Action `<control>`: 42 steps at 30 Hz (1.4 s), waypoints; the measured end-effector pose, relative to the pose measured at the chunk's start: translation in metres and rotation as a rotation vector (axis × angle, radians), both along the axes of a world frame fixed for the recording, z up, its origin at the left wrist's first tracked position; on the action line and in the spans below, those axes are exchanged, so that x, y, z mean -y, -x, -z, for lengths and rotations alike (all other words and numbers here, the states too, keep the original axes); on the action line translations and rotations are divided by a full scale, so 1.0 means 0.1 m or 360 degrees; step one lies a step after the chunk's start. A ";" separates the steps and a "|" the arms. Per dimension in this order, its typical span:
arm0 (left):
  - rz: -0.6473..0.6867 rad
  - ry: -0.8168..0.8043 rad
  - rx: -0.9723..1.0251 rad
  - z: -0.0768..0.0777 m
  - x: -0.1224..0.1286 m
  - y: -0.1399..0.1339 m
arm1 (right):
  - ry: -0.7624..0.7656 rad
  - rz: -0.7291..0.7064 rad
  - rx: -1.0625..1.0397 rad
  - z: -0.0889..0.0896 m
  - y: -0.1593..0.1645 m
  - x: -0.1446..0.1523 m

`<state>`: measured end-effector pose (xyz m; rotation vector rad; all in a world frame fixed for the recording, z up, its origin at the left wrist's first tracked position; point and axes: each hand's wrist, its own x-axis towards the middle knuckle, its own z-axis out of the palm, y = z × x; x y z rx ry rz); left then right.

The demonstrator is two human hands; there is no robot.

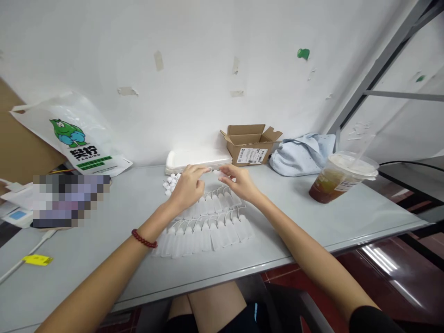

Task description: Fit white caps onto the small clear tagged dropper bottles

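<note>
Two rows of small bottles down, loose caps waiting.
Both hands, left [189, 185] and right [239, 181], pinch one small piece between them above the bottles [204, 226] laid on the worktop [312, 217]; caps [171, 181] sit uncapped nearby (piece too small to identify).

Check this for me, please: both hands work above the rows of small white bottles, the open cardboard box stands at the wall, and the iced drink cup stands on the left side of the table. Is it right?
One detail is wrong. The head view shows the iced drink cup on the right side of the table, not the left. The rest holds: the left hand and right hand work above the small white bottles, and the open cardboard box stands at the wall.
</note>
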<state>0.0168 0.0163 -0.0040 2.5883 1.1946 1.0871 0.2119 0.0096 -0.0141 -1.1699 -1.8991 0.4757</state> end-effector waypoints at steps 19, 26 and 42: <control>0.0320 -0.0019 -0.0007 -0.01 0.32 0.04 | 0.0083 -0.0101 0.0004 -0.04 0.09 0.14; 0.0032 0.0295 0.0158 -0.01 0.12 0.16 | 0.0140 0.0018 -0.0061 -0.05 0.08 0.13; 0.0106 0.0293 -0.0317 0.24 -0.30 0.25 | -0.0107 -0.0054 0.0341 0.03 0.06 0.10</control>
